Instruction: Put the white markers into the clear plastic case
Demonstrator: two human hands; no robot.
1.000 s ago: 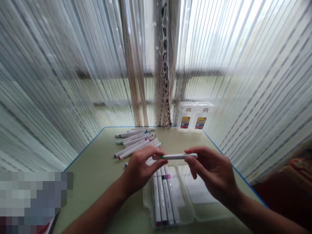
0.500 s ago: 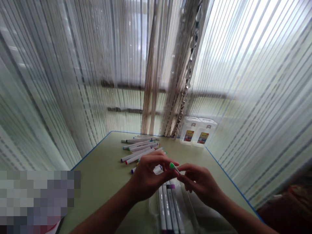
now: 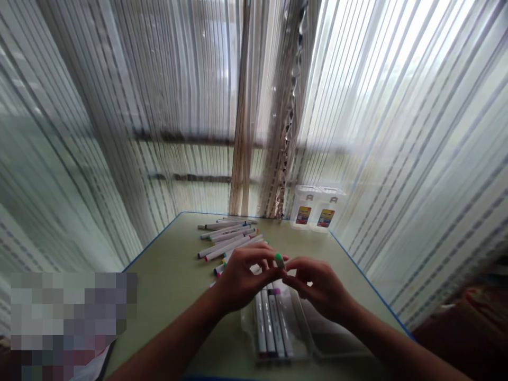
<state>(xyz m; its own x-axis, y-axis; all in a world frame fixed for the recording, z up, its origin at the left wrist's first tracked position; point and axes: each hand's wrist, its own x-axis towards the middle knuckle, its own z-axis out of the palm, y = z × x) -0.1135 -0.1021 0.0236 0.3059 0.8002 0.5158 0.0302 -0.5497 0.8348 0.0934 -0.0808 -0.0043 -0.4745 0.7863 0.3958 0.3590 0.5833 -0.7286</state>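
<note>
Both of my hands meet over a clear plastic case [image 3: 305,338] on the green table [image 3: 170,275]. A white marker with a green cap [image 3: 279,260] stands almost end-on between them. My left hand [image 3: 242,278] pinches it near the cap with thumb and fingers. My right hand [image 3: 317,288] closes its fingertips on the same marker from the right. Three white markers [image 3: 272,323] lie side by side in the left half of the case, right under my hands. A row of loose markers [image 3: 228,238] lies on the table beyond my left hand.
Two white plastic boxes with yellow and red labels [image 3: 317,209] stand at the table's far right corner. Striped sheer curtains hang close around the table on three sides. A blue edge [image 3: 357,270] borders the tabletop. A blurred patch covers the lower left.
The green-capped marker was held level between both hands a second ago; it has been turned end-on and the hands have drawn together. The view has shifted with my head.
</note>
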